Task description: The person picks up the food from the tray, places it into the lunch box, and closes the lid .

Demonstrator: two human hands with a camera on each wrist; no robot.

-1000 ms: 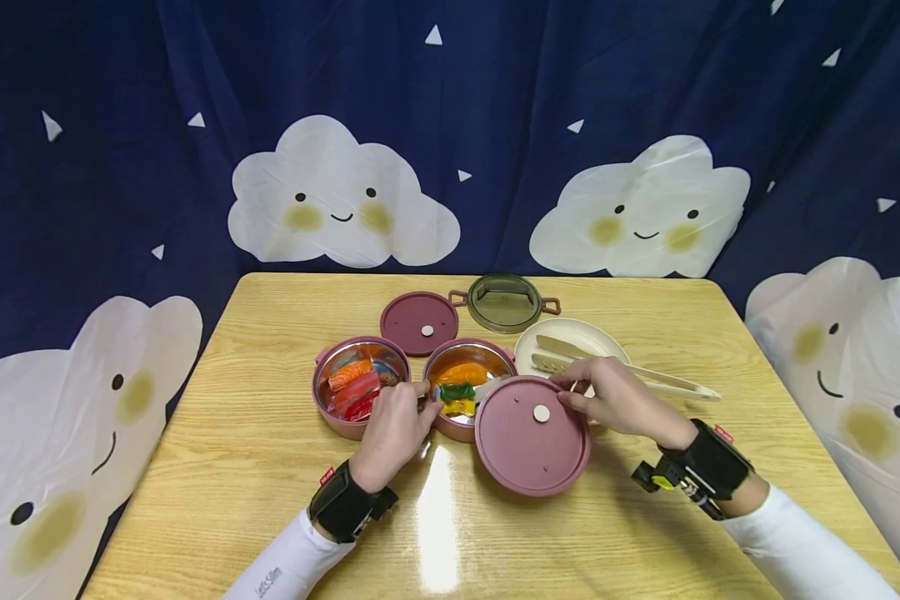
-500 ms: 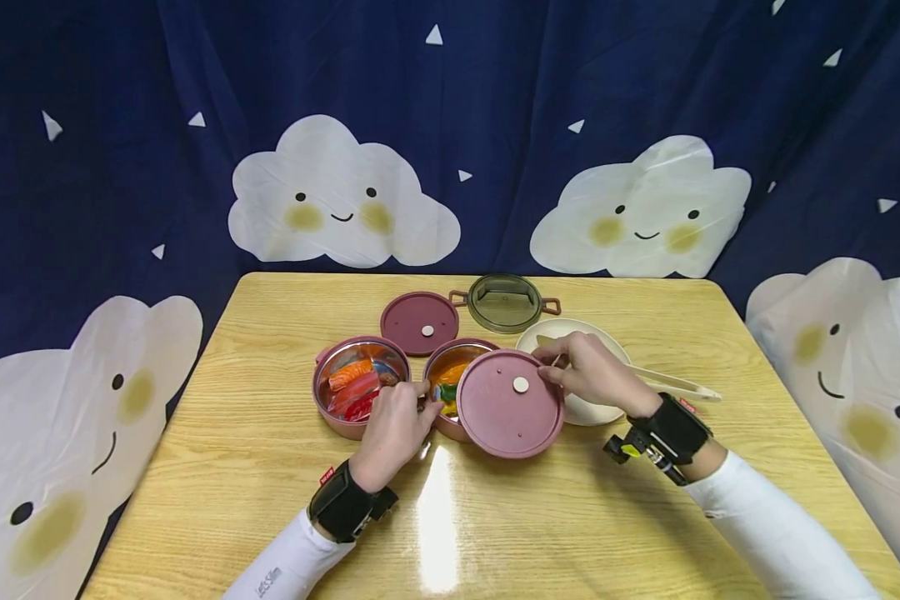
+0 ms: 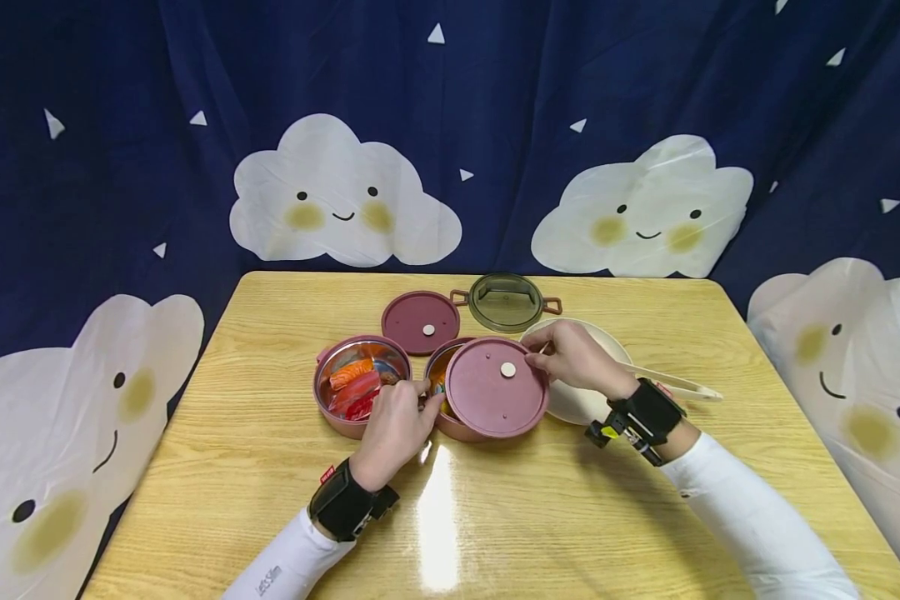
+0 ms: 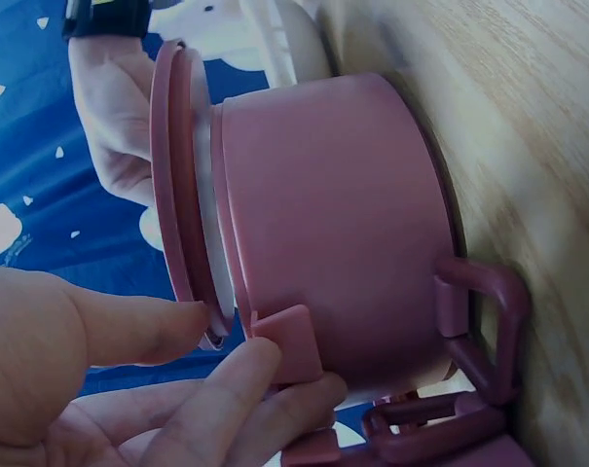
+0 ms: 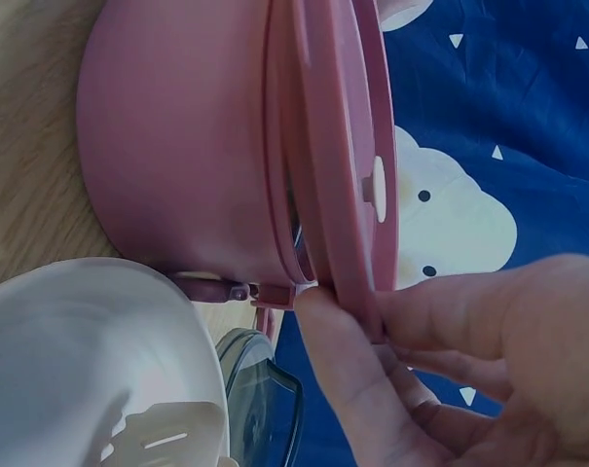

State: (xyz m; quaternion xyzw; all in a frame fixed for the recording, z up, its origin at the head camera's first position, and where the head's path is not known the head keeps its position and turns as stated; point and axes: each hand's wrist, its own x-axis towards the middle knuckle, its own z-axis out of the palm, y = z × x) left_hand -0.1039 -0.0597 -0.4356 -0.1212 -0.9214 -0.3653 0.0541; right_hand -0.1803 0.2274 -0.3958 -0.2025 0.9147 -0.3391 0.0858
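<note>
My right hand [image 3: 577, 358] pinches the right edge of a pink round lid [image 3: 487, 396] with a white knob, thumb on one face and fingers on the other. The lid is slightly tilted and covers most of the middle pink pot [image 3: 459, 430]; a narrow gap shows between lid and rim in the right wrist view. A bit of colourful food shows at the pot's left side; the rest is hidden. My left hand [image 3: 393, 433] holds that pot at its small side tab [image 4: 292, 345], thumb tip at the lid's edge.
A second pink pot [image 3: 339, 425] with orange and red food pieces [image 3: 358, 387] stands at left. Behind are a dark pink lid [image 3: 408, 314] and a glass lid with handles [image 3: 504, 304]. A cream plate [image 3: 573, 408] bearing tongs [image 3: 682, 386] lies right.
My right hand has carried the lid left and away from me, from beside the middle pot to over it, covering most of the food inside. My left hand has stayed at the pot.
</note>
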